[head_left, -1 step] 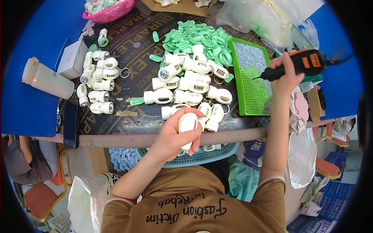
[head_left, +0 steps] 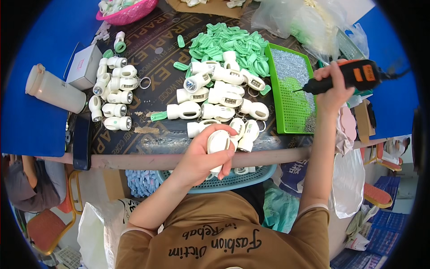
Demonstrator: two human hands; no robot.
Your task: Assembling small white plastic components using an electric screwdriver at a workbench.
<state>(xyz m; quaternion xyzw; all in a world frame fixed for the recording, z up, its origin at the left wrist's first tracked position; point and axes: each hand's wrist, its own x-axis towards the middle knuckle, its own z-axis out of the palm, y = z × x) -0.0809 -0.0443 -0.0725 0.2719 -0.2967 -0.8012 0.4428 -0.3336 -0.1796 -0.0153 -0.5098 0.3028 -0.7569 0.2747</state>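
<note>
While the person sits at the table (head_left: 165,142), a white lamp body (head_left: 217,142) rests in the left hand (head_left: 197,154), whose fingers curl closed around it right at the table's near edge, above a blue basket (head_left: 224,187). Just beyond, more white flashlights (head_left: 218,112) lie in a loose cluster, several with metal rings, and behind them spreads a heap of light-green plastic pieces (head_left: 228,42). To the right of these I see a green tray (head_left: 278,123), its far part covered with small silvery screws (head_left: 291,60). The right hand (head_left: 337,87) is wrapped around a black-and-orange electric screwdriver (head_left: 358,75), its thin bit pointing left over the tray; whether it touches anything there, I can't tell. Over to the left, a second group of flashlights (head_left: 114,96) lies near a white box (head_left: 85,67) and a pale lidded container (head_left: 56,88), with a pink basket (head_left: 127,15) farther back.
</note>
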